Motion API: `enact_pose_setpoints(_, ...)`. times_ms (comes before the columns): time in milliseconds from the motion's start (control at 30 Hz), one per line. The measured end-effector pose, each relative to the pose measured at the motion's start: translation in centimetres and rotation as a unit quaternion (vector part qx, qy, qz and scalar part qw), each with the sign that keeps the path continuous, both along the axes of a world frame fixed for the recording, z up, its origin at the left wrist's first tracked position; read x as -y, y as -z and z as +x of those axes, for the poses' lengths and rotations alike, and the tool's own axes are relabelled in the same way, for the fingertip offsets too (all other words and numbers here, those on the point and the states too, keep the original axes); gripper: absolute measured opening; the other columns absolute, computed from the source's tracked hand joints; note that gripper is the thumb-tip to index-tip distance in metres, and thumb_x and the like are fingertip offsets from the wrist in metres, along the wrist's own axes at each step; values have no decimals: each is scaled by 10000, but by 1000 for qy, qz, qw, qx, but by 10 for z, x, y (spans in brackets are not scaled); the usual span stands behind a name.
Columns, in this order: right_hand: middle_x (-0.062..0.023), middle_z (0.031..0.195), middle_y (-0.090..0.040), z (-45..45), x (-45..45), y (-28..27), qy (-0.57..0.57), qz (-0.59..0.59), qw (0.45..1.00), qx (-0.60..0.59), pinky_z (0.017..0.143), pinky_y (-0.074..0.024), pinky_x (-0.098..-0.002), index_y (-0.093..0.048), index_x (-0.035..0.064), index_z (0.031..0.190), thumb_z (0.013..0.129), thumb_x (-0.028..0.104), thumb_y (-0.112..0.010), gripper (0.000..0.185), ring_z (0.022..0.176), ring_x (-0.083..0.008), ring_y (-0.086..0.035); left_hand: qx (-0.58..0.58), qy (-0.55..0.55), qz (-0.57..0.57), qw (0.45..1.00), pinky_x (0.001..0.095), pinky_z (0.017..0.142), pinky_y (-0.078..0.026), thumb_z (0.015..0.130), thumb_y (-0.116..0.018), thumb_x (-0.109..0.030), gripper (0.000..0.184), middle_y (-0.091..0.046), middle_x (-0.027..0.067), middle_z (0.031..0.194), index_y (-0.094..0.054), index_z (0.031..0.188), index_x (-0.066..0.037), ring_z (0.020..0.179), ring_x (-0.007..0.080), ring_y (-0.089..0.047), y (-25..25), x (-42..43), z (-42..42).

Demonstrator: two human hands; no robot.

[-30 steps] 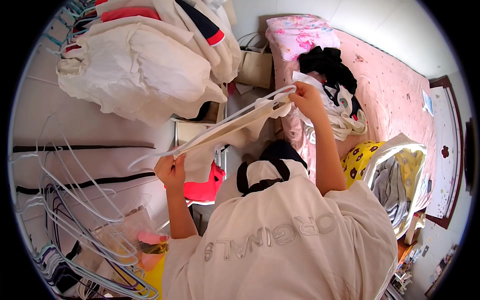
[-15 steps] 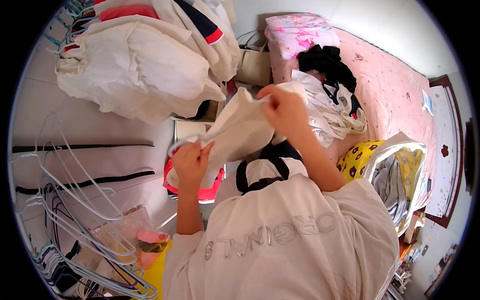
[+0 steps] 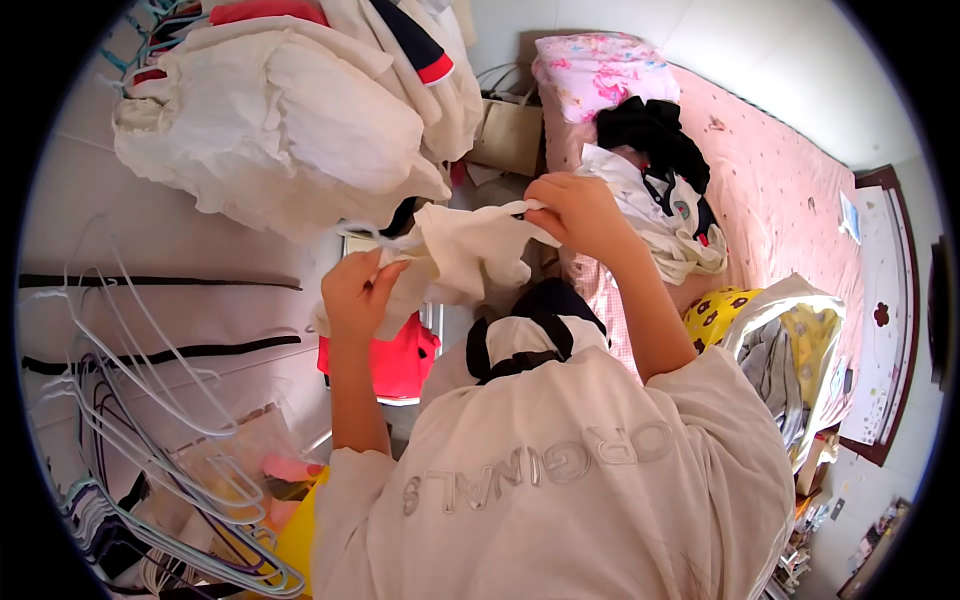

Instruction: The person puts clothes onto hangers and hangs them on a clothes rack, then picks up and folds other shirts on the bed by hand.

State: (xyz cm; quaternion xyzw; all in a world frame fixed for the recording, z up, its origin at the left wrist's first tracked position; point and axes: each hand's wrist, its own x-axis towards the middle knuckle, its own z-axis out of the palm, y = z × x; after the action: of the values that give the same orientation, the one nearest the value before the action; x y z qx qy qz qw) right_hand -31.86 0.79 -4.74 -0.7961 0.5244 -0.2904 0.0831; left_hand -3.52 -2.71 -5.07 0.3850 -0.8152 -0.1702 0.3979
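- Cream garment (image 3: 470, 238): raised between the 2 hands at mid-scene, sagging in folds; red cloth (image 3: 400, 358) lies nearer, to the left
- Left hand (image 3: 352, 290): fingers pinched on the garment's left part, beside a pale hanger (image 3: 368, 232), blurred and largely hidden; whether they grip it too cannot be told
- Right hand (image 3: 578, 212): fingers narrowed on the garment's right edge
- Handling: even tension between the 2 pinches should flatten the folds and keep the hanger visible

Left hand (image 3: 350, 293) pinching, right hand (image 3: 580, 213) curled
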Motion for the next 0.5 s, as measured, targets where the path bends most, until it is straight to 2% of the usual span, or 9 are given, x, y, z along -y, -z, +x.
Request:
enact_pose_setpoints(133, -112, 698, -560, -19, -3, 5, 98, -37, 993, 62, 548, -433, -305, -564, 21, 830, 695, 91, -604, 157, 600, -241, -558, 47, -65, -37, 996, 296, 461, -370, 663, -699, -120, 208, -551, 96, 638, -603, 801, 3, 502, 217, -475, -5, 22, 31)
enact_pose_setpoints(233, -112, 700, -560, -44, -7, 10, 148, -25, 979, 135, 548, -430, -328, -571, 30, 810, 703, 139, -607, 157, 626, -280, -547, 5, -111, -35, 993, 300, 479, -383, 665, -690, -133, 204, -561, 88, 659, -608, 808, -11, 521, 209, -487, 0, 34, 65)
enact_pose_setpoints(333, -125, 692, -551, -60, -11, 11, 143, -6, 980, 135, 537, -425, -313, -571, 16, 834, 709, 109, -598, 159, 598, -276, -535, 91, -132, -95, 982, 302, 499, -394, 674, -672, -118, 204, -569, 85, 681, -608, 845, -29, 537, 217, -491, -7, 37, 78)
enact_pose_setpoints(433, -132, 687, -543, -58, -12, 12, 146, 14, 977, 156, 536, -423, -314, -569, 10, 830, 713, 104, -595, 153, 588, -277, -528, 111, -94, -221, 964, 301, 506, -396, 691, -644, -84, 189, -571, 82, 702, -593, 867, -37, 557, 235, -500, -15, 35, 52)
enact_pose_setpoints(500, -133, 685, -543, -56, -12, 14, 157, 33, 973, 165, 536, -422, -314, -569, 12, 835, 714, 104, -596, 154, 586, -270, -531, 92, -73, -164, 979, 311, 508, -399, 701, -628, -68, 171, -568, 81, 703, -580, 861, -35, 567, 250, -506, -10, 32, 41)
